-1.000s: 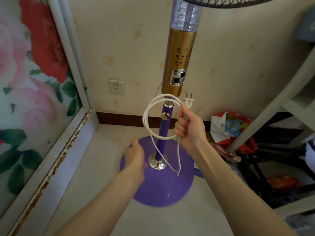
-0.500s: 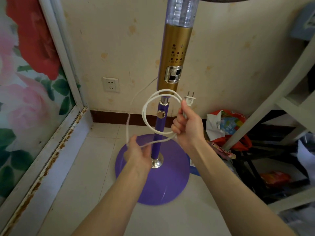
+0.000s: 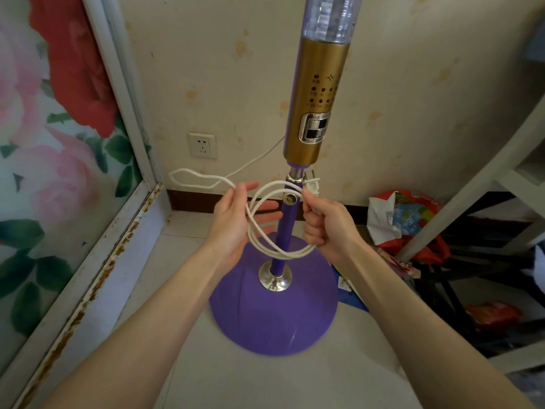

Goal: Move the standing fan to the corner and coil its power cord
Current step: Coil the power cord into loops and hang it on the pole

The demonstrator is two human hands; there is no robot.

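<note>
The standing fan [image 3: 320, 93] stands upright near the wall corner, with a gold control column, a purple pole and a round purple base [image 3: 274, 317]. Its white power cord [image 3: 265, 243] hangs in loops in front of the pole. My right hand [image 3: 324, 222] is closed on the gathered loops, and the plug [image 3: 312, 184] sticks up just above its thumb. My left hand [image 3: 239, 219] pinches a strand between thumb and forefinger at the loops' left side, other fingers spread. From there a slack loop runs left, then back towards the fan column.
A wall socket [image 3: 202, 145] sits low on the wall left of the fan. A flowered glass panel with a rusty white frame [image 3: 97, 276] forms the left side. Crumpled bags [image 3: 404, 222] and a white slanted shelf frame [image 3: 460, 199] crowd the right.
My left hand rose from near the base, took a strand of cord and brought it up beside the loops. The coil in my right hand has gained a turn.
</note>
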